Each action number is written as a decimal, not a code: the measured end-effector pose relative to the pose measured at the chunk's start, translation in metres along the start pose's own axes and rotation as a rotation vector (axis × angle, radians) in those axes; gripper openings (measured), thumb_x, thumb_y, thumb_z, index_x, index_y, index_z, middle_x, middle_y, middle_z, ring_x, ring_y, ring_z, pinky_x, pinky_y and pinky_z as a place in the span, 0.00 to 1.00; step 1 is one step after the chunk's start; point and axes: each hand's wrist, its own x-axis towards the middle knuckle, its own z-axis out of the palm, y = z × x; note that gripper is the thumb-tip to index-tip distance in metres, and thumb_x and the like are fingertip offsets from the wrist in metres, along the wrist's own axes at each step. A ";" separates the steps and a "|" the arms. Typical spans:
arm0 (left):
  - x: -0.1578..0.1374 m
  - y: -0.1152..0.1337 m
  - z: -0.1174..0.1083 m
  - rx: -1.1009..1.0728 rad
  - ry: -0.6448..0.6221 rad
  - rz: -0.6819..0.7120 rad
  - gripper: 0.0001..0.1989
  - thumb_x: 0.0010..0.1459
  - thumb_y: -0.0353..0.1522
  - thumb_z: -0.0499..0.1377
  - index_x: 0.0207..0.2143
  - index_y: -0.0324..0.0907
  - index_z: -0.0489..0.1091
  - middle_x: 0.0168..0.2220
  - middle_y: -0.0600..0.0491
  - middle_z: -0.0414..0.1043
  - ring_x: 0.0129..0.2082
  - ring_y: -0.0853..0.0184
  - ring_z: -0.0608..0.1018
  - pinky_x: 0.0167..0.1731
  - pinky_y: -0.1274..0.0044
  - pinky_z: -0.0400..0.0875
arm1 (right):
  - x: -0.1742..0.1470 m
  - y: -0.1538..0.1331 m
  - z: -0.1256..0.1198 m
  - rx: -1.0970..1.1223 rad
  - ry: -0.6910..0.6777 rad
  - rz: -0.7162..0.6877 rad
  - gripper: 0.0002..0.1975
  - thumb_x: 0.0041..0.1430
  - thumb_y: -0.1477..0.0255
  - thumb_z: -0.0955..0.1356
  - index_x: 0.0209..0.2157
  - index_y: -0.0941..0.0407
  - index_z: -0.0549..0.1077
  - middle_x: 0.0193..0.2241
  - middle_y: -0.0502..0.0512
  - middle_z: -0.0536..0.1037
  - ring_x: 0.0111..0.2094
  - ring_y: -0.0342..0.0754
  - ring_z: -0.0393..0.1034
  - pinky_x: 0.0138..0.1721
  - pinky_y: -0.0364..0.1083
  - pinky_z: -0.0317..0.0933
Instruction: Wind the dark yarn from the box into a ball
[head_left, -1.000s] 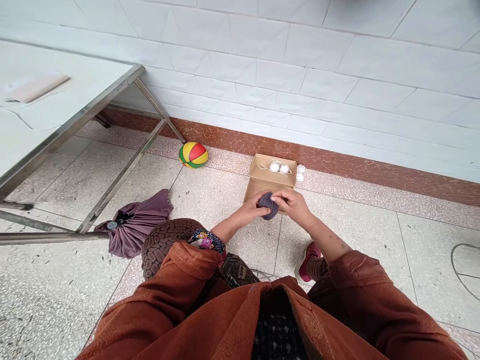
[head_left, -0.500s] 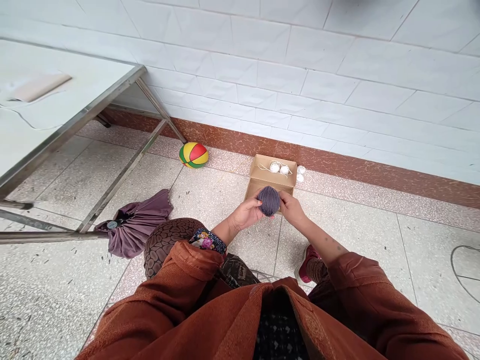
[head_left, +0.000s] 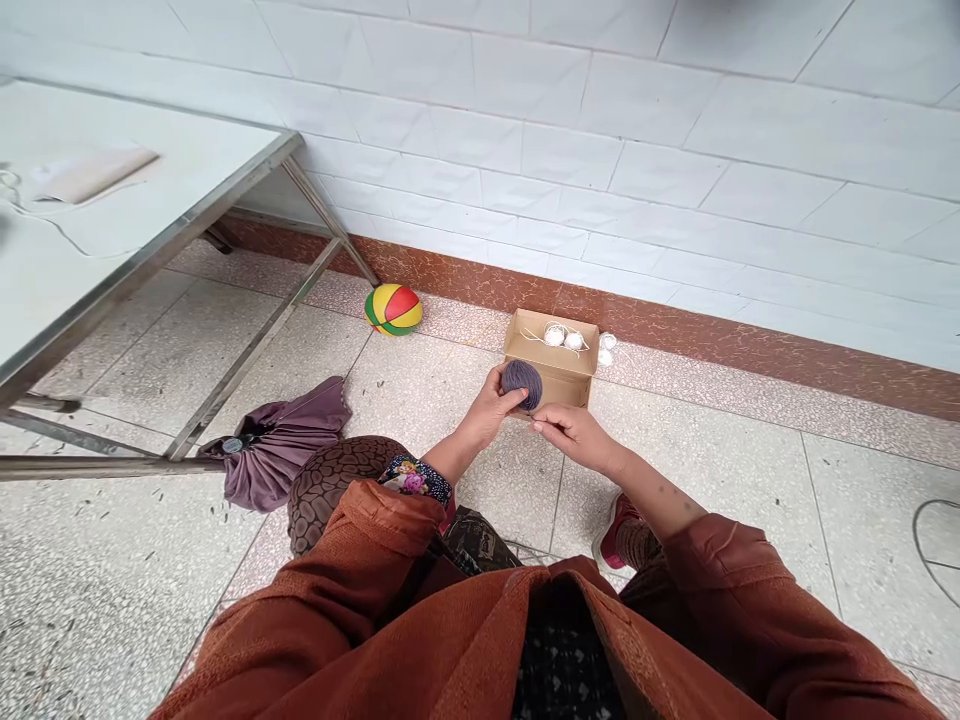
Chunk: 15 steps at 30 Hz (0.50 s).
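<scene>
A ball of grey-purple yarn (head_left: 520, 384) rests in my left hand (head_left: 487, 408), whose thumb lies across its lower side. Just right of and below the ball, my right hand (head_left: 576, 437) pinches a strand of the yarn between thumb and fingertips. Behind the ball, an open cardboard box (head_left: 559, 390) lies on the floor, its lid tipped back. Two small white yarn balls (head_left: 562, 338) with loose ends lie in the lid. More white yarn (head_left: 607, 349) lies on the floor beside the lid's right edge.
A metal-framed table (head_left: 225, 185) stands at the left. By its far leg lies a red, yellow and green ball (head_left: 394, 309). A folded purple umbrella (head_left: 281, 440) lies near my left knee. A tiled wall (head_left: 525, 90) runs behind the box. At the right edge is a dark wire loop (head_left: 919, 540).
My left hand has shifted the yarn ball slightly left and up. My right hand has moved from the ball's side to below it, drawing a strand. The view has shifted slightly.
</scene>
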 end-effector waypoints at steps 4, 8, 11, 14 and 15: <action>-0.001 -0.001 0.000 0.199 -0.087 -0.010 0.30 0.45 0.30 0.67 0.52 0.42 0.66 0.46 0.50 0.72 0.46 0.61 0.73 0.49 0.69 0.66 | 0.005 -0.001 -0.014 0.008 0.184 0.026 0.13 0.68 0.63 0.62 0.35 0.53 0.74 0.31 0.53 0.77 0.34 0.48 0.71 0.39 0.46 0.63; -0.005 -0.001 0.000 0.183 -0.297 -0.042 0.34 0.44 0.30 0.66 0.56 0.45 0.66 0.48 0.50 0.72 0.49 0.58 0.73 0.52 0.67 0.63 | 0.011 0.016 -0.024 -0.065 0.343 0.116 0.13 0.67 0.62 0.63 0.33 0.53 0.74 0.31 0.54 0.77 0.34 0.50 0.71 0.40 0.48 0.64; -0.011 0.004 0.002 0.019 -0.452 -0.143 0.37 0.46 0.33 0.64 0.60 0.48 0.64 0.51 0.48 0.72 0.49 0.55 0.74 0.48 0.66 0.66 | 0.014 0.033 -0.025 -0.105 0.438 0.181 0.14 0.66 0.61 0.63 0.31 0.53 0.73 0.30 0.54 0.76 0.33 0.50 0.69 0.40 0.48 0.63; -0.016 0.013 0.005 -0.189 -0.551 -0.242 0.39 0.47 0.38 0.63 0.63 0.46 0.61 0.53 0.43 0.71 0.46 0.51 0.77 0.39 0.67 0.70 | 0.013 0.045 -0.020 -0.129 0.461 0.227 0.15 0.66 0.61 0.63 0.30 0.53 0.72 0.29 0.54 0.75 0.33 0.50 0.69 0.38 0.48 0.63; -0.017 0.017 0.006 -0.242 -0.550 -0.241 0.40 0.46 0.38 0.63 0.63 0.44 0.61 0.53 0.41 0.72 0.46 0.50 0.78 0.37 0.68 0.71 | 0.011 0.048 -0.017 -0.135 0.452 0.234 0.14 0.67 0.61 0.62 0.31 0.54 0.72 0.30 0.54 0.76 0.33 0.50 0.70 0.38 0.47 0.63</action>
